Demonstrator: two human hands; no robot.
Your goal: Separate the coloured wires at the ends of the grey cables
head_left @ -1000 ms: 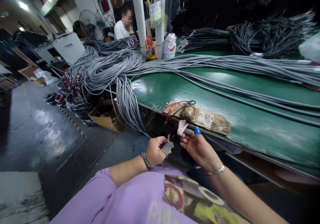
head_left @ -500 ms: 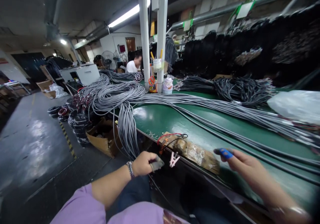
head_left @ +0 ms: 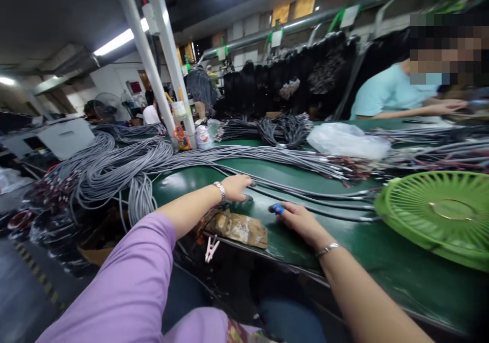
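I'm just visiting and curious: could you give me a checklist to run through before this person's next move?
1. Right hand free: ok, nothing visible in it.
2. Left hand clear of the grey cables: cannot tell; fingertips are close.
3. Wooden board lying on the bench: ok, at the front edge.
4. Pink clip gripping a cable: cannot tell.
5. Cables apart from the green basket: cannot tell; they reach its rim.

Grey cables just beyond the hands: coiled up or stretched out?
Stretched out: the grey cables run in long, nearly parallel lines across the green table toward the green slotted disc.
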